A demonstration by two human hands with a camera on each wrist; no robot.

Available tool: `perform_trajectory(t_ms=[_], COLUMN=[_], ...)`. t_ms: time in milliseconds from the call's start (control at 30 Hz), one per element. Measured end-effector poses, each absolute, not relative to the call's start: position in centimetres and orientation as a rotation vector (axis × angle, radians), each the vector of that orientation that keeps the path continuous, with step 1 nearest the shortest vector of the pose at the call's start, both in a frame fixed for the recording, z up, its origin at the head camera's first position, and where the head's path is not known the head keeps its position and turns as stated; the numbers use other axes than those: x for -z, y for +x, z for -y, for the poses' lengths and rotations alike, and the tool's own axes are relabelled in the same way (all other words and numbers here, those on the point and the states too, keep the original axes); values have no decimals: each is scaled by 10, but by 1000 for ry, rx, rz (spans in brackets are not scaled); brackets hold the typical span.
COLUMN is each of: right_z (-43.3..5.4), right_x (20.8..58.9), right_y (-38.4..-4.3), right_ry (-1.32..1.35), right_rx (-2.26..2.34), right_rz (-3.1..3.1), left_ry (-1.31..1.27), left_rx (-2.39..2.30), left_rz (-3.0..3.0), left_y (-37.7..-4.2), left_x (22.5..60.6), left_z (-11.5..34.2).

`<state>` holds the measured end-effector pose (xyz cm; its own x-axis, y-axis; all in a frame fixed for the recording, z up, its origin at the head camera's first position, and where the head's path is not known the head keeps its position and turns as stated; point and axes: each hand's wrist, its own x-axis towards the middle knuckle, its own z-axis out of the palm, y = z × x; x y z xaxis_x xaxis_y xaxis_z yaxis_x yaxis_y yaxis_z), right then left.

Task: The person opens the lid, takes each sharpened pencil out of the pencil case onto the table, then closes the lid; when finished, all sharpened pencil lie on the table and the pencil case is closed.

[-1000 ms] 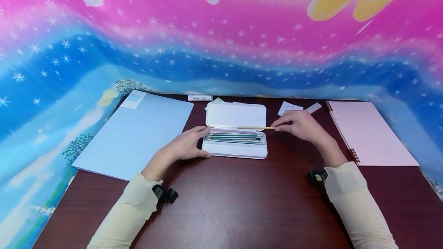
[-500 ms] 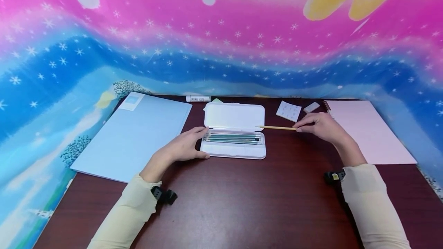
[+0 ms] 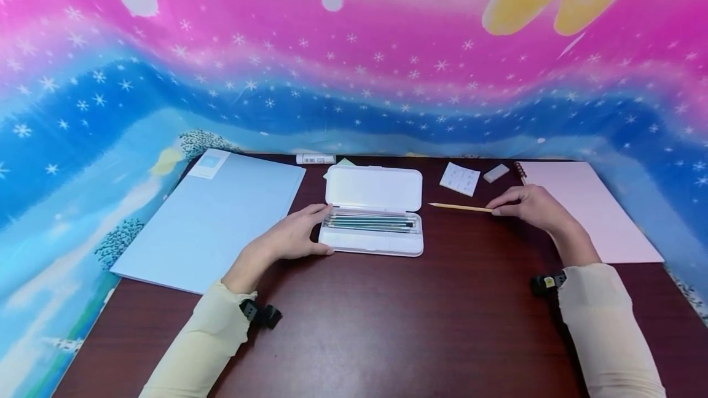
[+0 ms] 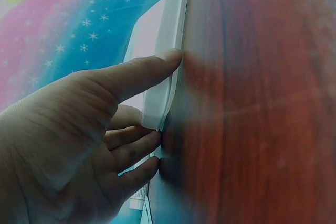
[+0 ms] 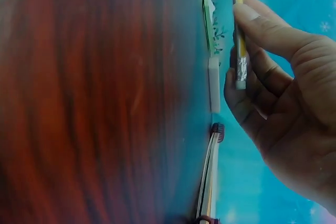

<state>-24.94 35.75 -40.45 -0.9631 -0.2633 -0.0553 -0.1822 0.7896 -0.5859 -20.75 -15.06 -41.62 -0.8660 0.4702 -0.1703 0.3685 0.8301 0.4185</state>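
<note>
with our left hand (image 3: 293, 233) we hold the left end of the white case (image 3: 372, 245), thumb against its near edge and fingers at its hinge side. the case lies on the dark reddish surface (image 3: 387, 318), its lid (image 3: 373, 189) folded back away from us, and several pencils (image 3: 369, 223), mostly green, lie lengthwise in its rear compartment. with our right hand (image 3: 533, 206) we pinch the yellow pencil (image 3: 461, 207) near its eraser end, its sharpened tip pointing left toward the case, near it but apart. the right wrist view shows us the pencil above the surface, its silver band and white eraser end poking past the thumb.

beyond the pencil we see a printed white slip (image 3: 460, 179) and, just beside it, a small white block (image 3: 496, 173). the pink notebook (image 3: 603, 210) lies to our right, partly behind the right hand. to our left lies the light blue folder (image 3: 216, 220), and a white tube (image 3: 316, 159) sits behind the case.
</note>
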Motion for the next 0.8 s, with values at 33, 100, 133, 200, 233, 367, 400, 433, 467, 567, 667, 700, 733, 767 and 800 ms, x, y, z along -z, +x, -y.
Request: perform_trajectory(t_ms=[33, 100, 133, 200, 233, 367, 400, 433, 467, 567, 667, 700, 733, 767, 800], right_z=[-359, -362, -363, -364, -364, -365, -365, -365, -366, -366, -365, -364, -364, -364, -363], right_x=[405, 405, 405, 405, 405, 406, 407, 407, 408, 411, 413, 414, 415, 415, 415], right_y=[-250, -251, -252, -253, -254, -256, -257, -258, -259, -260, -260, -261, -261, -261, -261], right_ry=[-349, -332, -323, -298, -286, -264, -262, -261, -262, -254, -263, -264, -270, -274, -277], right_rx=[908, 896, 890, 879, 876, 854, 847, 842, 835, 825, 822, 822, 819, 817, 815], right_rz=[-2839, -2832, -2828, -2819, -2813, -2794, -2791, -2788, -2786, -2776, -2767, -2766, -2767, -2767, -2767], left_ry=[642, 641, 641, 642, 640, 641, 642, 641, 643, 648, 650, 650, 649, 647, 644], left_rx=[-550, -551, -553, -557, -559, -562, -562, -562, -561, -555, -560, -560, -561, -562, -564], left_rz=[-2745, -2743, -2743, -2742, -2741, -2739, -2738, -2739, -2739, -2739, -2738, -2737, -2737, -2736, -2735], left_y=[-208, -208, -208, -208, -207, -207, -207, -208, -208, -208, -208, -208, -208, -208, -207], left_x=[416, 417, 417, 417, 416, 417, 417, 417, 417, 417, 417, 417, 416, 416, 415], left_z=[151, 151, 151, 152, 152, 152, 152, 152, 152, 152, 152, 152, 151, 151, 151])
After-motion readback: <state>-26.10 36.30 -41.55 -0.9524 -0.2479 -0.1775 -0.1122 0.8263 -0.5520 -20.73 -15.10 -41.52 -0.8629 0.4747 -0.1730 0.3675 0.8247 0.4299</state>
